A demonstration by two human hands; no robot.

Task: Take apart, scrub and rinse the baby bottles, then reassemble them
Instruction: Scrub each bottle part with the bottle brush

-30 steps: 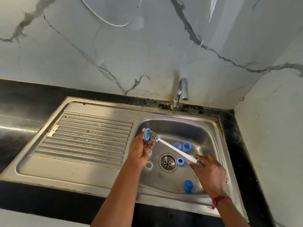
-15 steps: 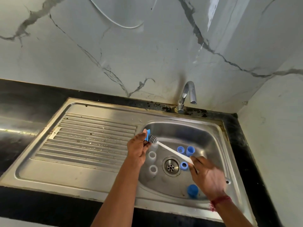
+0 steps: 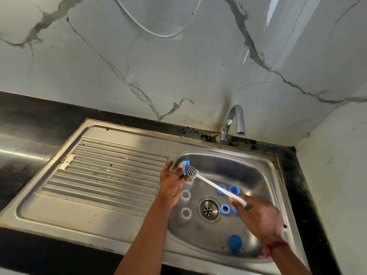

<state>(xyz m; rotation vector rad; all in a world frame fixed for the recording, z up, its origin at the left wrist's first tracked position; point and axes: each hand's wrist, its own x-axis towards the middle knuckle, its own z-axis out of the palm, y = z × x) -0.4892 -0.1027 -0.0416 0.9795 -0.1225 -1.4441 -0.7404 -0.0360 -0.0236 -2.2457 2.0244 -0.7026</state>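
Left hand (image 3: 173, 185) is up at the sink's (image 3: 254, 171) ten o'clock corner, thumb and fingertips pinching a blue ring (image 3: 186, 167) by its edge, with the opening turned toward the basin. Right hand (image 3: 258, 217) has its fingers curled round the end of the brush (image 3: 210, 183), out at three o'clock of the drain (image 3: 208, 209). The white handle slants from there toward ten o'clock. The bristle head sits right at the ring's mouth; whether its tip is inside I can't tell from here.

Down in the basin, two clear bottles (image 3: 185, 196) stand open-mouthed at nine o'clock of the drain, one behind the other. A third is partly hidden under the left fingers. Four spare rings (image 3: 225, 209) lie loose. Two sit side by side at one o'clock of the drain, under the handle. Two more are at three o'clock, just beside the drain, and the farther one is half covered by the right hand. A blue cap (image 3: 235, 242) stands at five o'clock, near the basin's front wall.

A tap (image 3: 234, 120) rises at twelve o'clock, its spout bent over the back rim. A ribbed drainboard (image 3: 111, 171) runs off at nine o'clock. Black counter (image 3: 29, 120) frames the steel, and a veined marble wall (image 3: 178, 66) stands behind. A red thread (image 3: 277, 245) circles the right wrist.
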